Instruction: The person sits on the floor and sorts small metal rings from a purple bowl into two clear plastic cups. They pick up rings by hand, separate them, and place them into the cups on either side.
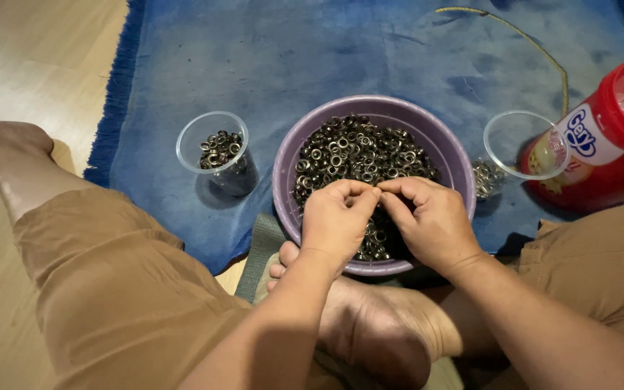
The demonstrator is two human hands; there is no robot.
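- Both hands are held together over the near side of a purple bowl (283, 180) heaped with small metal eyelets (359, 155).
- The left hand (336, 220) is pinched shut, thumb against forefinger; an eyelet is probably gripped there, but the piece itself cannot be made out.
- The right hand (427, 217) is pinched likewise, its fingertips touching those of the left; what is held between them cannot be told.
- The bowl is set on a blue mat (312, 58), just ahead of a bare foot (377, 325).
- A clear cup (218, 152) stands left of the bowl with a few eyelets in its bottom.
- A second clear cup (525, 144) lies tilted at the right, with eyelets seen near its base, beside a red tub (615, 137).
- The eyelets are judged light singly, hard and stiff, smooth enough to slip; the heap is likely to shift and roll when stirred.
- Each ring is best taken by its rim between thumb and fingertip, one at a time.
- The full bowl is judged fairly heavy and is best gripped at the rim on both sides.
- The near eyelets and the bowl's near rim are hidden by the hands.
- The tub is cut off at the right edge, and a thin cord (536, 43) is seen across the far mat.
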